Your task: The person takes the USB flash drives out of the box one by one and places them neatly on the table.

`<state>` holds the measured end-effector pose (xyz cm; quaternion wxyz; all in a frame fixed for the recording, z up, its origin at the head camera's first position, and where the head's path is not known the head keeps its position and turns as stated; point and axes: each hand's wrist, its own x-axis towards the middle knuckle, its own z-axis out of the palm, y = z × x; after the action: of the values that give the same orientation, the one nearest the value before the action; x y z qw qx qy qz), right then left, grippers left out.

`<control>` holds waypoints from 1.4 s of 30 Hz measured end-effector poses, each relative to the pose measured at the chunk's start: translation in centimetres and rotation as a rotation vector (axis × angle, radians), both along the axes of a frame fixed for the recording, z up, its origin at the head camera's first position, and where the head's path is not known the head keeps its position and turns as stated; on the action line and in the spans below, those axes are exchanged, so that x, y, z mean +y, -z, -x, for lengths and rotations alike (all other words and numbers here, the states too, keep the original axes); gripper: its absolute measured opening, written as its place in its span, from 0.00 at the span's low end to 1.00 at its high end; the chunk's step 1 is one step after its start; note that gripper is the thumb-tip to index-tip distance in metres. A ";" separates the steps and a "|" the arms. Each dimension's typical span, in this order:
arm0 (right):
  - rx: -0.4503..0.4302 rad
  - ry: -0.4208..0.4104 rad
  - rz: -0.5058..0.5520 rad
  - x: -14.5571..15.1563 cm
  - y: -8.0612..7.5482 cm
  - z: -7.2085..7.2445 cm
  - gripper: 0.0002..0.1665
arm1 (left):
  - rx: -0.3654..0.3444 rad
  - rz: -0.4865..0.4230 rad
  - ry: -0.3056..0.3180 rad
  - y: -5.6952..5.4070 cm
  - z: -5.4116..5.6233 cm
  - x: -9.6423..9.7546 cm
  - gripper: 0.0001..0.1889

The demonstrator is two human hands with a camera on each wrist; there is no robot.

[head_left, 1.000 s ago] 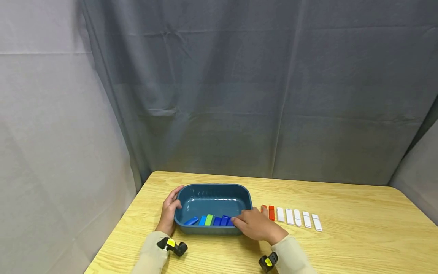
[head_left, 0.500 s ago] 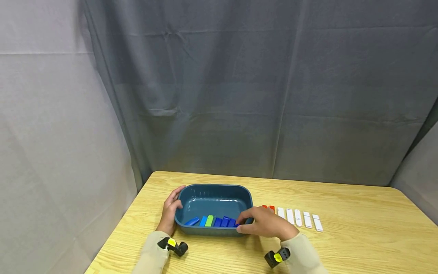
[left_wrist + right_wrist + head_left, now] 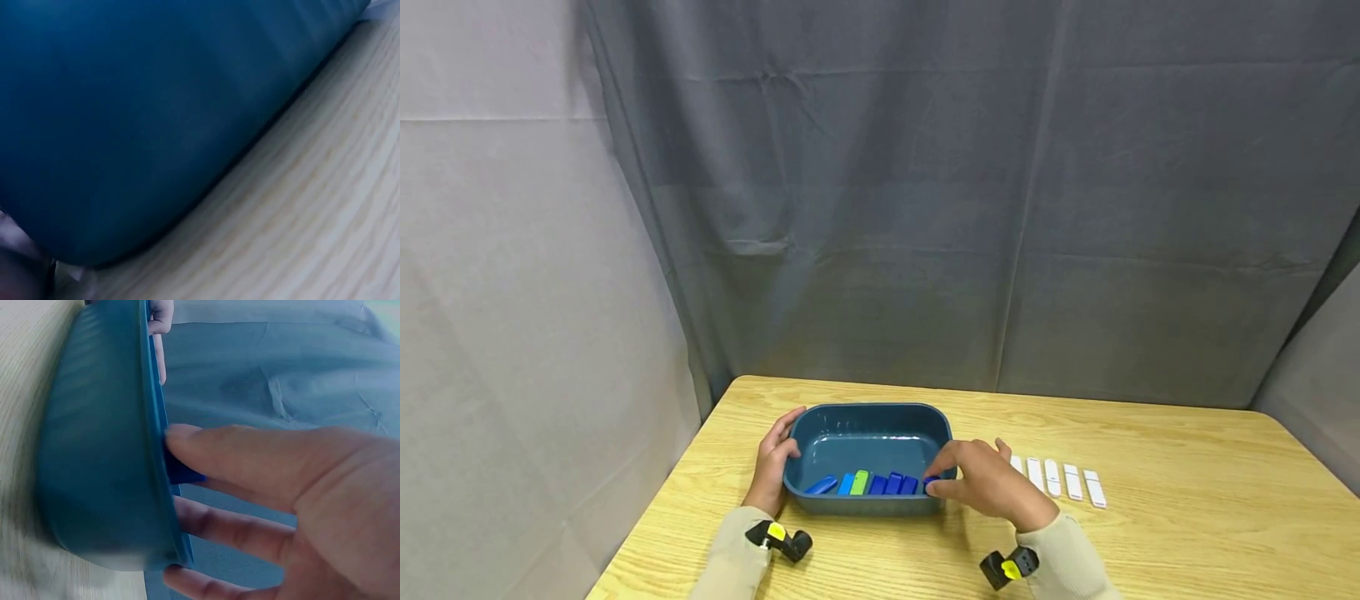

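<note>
As hands [image 3: 768, 468] [image 3: 988, 483] flank tub [image 3: 865, 505], both seemingly touch.

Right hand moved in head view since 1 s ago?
Yes: the right hand has shifted rightward, closer to the rightmost white stick, which stayed put.
</note>
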<state>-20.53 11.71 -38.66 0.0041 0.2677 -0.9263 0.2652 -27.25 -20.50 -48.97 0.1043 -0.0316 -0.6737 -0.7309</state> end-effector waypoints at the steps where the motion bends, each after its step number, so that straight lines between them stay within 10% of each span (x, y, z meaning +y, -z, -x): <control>1: 0.015 0.014 0.004 0.0 0.0 0.0 0.02 | 0.002 -0.002 0.002 0.0 0.0 0.0 0.35; 26: 0.008 0.050 0.070 2.0 -0.2 0.9 0.05 | 0.008 -0.029 0.041 0.3 0.8 0.8 0.34; 42: 0.010 0.095 0.090 10.1 -0.9 -0.3 0.07 | -0.001 -0.025 0.043 0.2 1.3 0.2 0.35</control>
<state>-20.27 21.78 -37.78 0.0333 0.2244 -0.9250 0.3047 -28.58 -20.29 -49.20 0.0885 -0.0443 -0.6636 -0.7415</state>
